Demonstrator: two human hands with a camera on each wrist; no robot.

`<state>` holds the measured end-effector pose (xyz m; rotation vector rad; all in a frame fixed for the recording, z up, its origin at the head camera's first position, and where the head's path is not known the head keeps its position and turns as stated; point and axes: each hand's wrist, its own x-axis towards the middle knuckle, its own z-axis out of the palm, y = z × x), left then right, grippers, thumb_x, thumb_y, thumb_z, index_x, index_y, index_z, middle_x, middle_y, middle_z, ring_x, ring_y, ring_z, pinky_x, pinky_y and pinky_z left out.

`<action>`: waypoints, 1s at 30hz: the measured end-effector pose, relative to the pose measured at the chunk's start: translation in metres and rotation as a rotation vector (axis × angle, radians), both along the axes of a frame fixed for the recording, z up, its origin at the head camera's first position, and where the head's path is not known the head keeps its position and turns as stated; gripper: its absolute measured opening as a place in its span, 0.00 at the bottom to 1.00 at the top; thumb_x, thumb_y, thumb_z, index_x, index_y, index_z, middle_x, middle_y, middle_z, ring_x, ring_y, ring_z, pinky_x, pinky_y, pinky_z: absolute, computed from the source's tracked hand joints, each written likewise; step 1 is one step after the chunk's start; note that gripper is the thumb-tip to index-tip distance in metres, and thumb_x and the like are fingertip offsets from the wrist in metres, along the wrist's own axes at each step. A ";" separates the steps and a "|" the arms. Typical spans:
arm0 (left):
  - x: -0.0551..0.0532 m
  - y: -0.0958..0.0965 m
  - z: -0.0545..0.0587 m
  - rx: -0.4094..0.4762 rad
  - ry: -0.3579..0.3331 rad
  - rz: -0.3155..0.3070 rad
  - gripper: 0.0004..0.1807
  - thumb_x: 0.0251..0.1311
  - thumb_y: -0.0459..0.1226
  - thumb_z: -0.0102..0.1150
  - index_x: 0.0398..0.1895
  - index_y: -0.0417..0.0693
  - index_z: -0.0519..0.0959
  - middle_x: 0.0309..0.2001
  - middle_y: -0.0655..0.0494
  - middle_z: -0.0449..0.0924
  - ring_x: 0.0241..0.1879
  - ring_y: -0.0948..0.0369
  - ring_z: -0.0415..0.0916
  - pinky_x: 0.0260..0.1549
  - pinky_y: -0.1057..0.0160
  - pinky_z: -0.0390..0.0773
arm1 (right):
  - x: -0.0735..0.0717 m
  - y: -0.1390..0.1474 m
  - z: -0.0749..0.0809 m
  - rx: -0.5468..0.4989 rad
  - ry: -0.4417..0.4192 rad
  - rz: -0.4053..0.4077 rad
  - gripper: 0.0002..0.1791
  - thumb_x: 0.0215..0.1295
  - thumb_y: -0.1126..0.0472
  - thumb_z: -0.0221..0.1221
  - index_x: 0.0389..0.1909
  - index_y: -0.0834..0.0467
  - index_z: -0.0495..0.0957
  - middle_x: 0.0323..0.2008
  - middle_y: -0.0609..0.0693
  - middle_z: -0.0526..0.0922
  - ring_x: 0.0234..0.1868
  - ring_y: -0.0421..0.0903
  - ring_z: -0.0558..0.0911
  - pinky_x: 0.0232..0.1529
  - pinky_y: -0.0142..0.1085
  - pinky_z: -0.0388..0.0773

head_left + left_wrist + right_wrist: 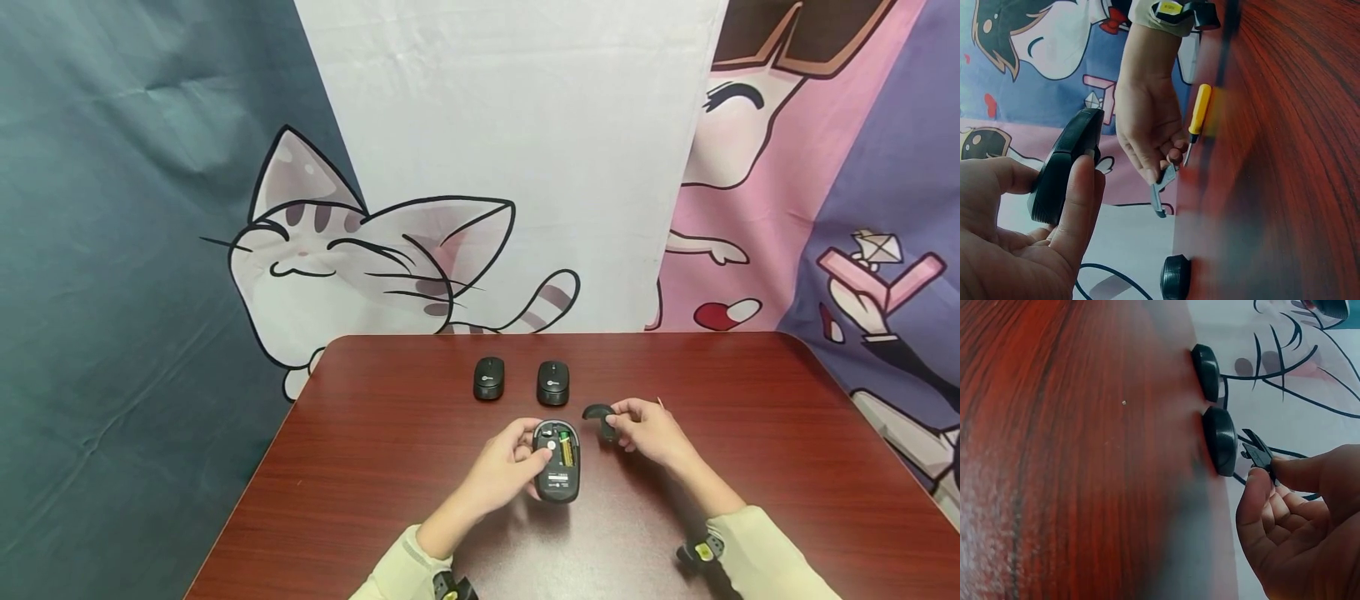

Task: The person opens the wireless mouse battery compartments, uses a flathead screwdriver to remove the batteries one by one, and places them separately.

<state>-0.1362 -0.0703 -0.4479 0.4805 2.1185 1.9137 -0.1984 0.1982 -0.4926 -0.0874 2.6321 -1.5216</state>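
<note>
My left hand [504,468] grips a black computer mouse [558,487] with its underside turned up, thumb across it. The battery bay is uncovered, and a green-and-yellow battery [566,450] lies in it. In the left wrist view the mouse [1063,169] appears edge-on between thumb and fingers. To the right of it, my right hand [651,432] pinches a small curved black battery cover [600,412] between thumb and fingertips, apart from the mouse. The right wrist view shows the cover [1260,453] from its edge, with thin tabs.
Two more black mice, one on the left [489,378] and one on the right [553,383], stand at the back of the red-brown table [360,467]. A yellow-handled screwdriver [1200,114] lies by my right hand. Behind the table hangs a cartoon-printed cloth [600,125].
</note>
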 end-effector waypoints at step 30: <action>0.000 -0.002 -0.005 -0.004 0.013 -0.007 0.20 0.66 0.30 0.60 0.61 0.38 0.72 0.39 0.49 0.81 0.28 0.60 0.82 0.24 0.32 0.82 | -0.011 -0.004 -0.013 0.342 0.053 0.003 0.09 0.68 0.63 0.62 0.41 0.66 0.80 0.24 0.48 0.83 0.21 0.40 0.80 0.23 0.35 0.81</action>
